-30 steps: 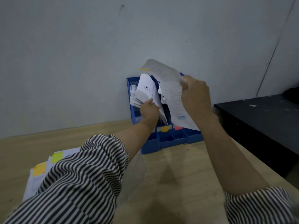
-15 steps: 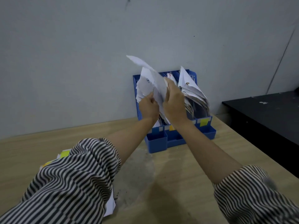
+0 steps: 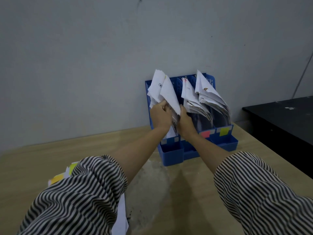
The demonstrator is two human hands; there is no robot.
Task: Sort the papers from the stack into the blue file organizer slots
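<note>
1. Nearest to the camera are two striped sleeves, pushed up, with the bare forearms reaching forward over the wooden table.
2. Under the left sleeve lies the stack of papers on the table; only its edges show, with a yellow-green sticky note and an orange one (mostly covered by the sleeve).
3. The left hand is at the leftmost slot of the blue file organizer. Its fingers are curled around the lower part of the white sheets that stand in this slot, so the grip is closed on them.
4. The right hand is just beside the left one. Its thumb and fingers pinch the lower edge of a single white sheet, which leans against the sheets in the leftmost slot (this sheet stands tilted, its tip pointing up).
5. The two hands are almost touching; the paper passes between them.
6. The middle slot holds a bundle of papers and the right slot holds a thicker bundle; both bend forward and to the right.
7. On the front of the organizer there is a pink label and a yellow-green label.
8. The organizer stands at the far edge of the table, against the grey wall.
9. To the right, a black surface stands beside the table.
</note>
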